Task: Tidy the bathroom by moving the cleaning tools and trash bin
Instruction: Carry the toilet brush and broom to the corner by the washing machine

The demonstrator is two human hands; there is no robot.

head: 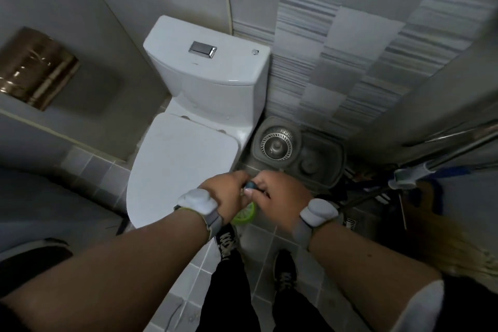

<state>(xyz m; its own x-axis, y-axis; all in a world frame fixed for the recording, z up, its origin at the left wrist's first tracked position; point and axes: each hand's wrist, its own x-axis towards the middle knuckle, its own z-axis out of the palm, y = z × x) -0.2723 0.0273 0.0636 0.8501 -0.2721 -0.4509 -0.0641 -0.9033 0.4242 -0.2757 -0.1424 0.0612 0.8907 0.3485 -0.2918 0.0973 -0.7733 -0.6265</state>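
Both hands (252, 193) grip green-based brush (244, 214) handle.

A: so both hands, left (223, 194) and right (280, 194), meet on a dark handle (250, 186) above a green round thing (244, 215)?

B: yep, gripping it together. Closed white toilet (183, 159) sits left, grey spin mop bucket (299, 148) just behind on the tiled floor (258, 240).
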